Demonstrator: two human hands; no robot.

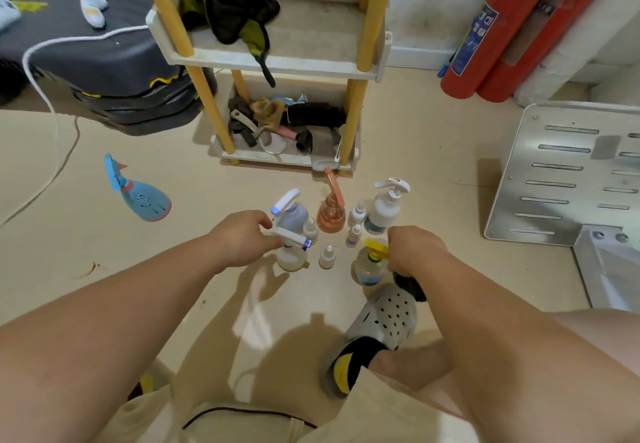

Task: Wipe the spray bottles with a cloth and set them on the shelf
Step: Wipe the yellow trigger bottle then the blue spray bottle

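Several bottles stand on the beige floor in front of the shelf point(277, 62). My left hand point(242, 238) grips the white trigger head of a clear spray bottle point(291, 259), which stands on the floor. My right hand point(415, 248) is closed on a dark cloth point(410, 287) and sits right beside a yellow-capped spray bottle point(370, 266). Behind them are a bluish spray bottle point(294, 212), an orange spray bottle point(330, 216) and a white trigger bottle point(384, 210). Small dropper bottles point(327, 257) stand between them.
The shelf's middle tier holds a dark green bundle point(235, 10); its bottom tier is full of clutter point(287, 124). Two red fire extinguishers point(502, 34) lean at the right wall. A metal panel point(561, 172) lies right, a blue slipper point(142, 193) left, and my grey clog point(381, 321) is near.
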